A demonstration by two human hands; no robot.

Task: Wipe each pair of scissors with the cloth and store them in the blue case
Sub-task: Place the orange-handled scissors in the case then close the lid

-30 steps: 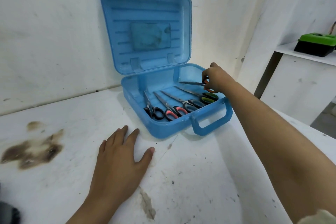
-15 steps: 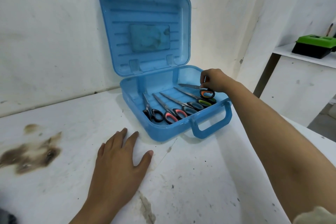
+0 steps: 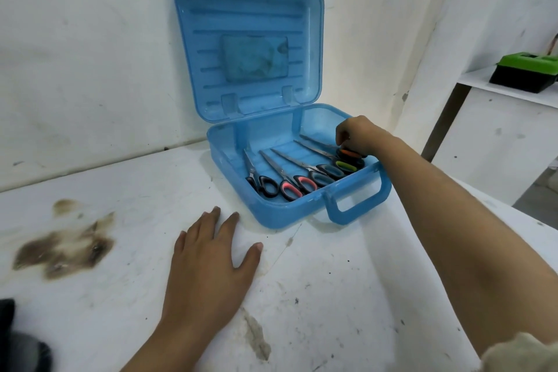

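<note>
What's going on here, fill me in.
A person is putting scissors away in an open blue case on a stained white table. The right hand grips the orange-handled scissors at the right end of the row, beside the green-handled pair. Four pairs already lie in the case. The left hand rests flat on the table in front. No cloth clearly shows.

head cam only, so no second view to overlap | sits up high, looks forward and down across the stained white tabletop point(image 3: 332, 296) | faces the white wall point(image 3: 90, 54) | close in, forearms fill the bottom edge | wide lens, open translucent blue plastic case point(image 3: 250, 39) mid-frame
</note>
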